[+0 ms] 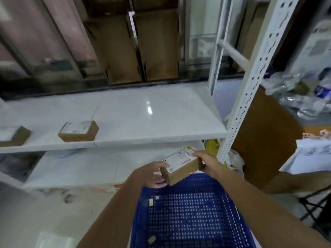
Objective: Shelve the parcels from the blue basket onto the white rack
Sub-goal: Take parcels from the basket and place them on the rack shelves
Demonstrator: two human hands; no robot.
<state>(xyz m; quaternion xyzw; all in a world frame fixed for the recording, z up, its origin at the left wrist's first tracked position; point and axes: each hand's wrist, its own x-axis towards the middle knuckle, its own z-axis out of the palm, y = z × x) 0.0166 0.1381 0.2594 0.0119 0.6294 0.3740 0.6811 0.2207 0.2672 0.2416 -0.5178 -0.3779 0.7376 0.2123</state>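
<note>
The white rack [143, 111] already carries two boxes [78, 131] near its shelf's front-left edge, the blue basket [188, 212] looks empty of parcels, and both hands [155, 174] grip the seemingly last box [180, 167] above the basket's far rim.

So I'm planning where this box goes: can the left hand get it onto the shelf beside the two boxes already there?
Probably yes. The shelf is bare right of the two boxes, nothing blocks the way up from the basket, and the left hand already grips the box with the right hand.
</note>
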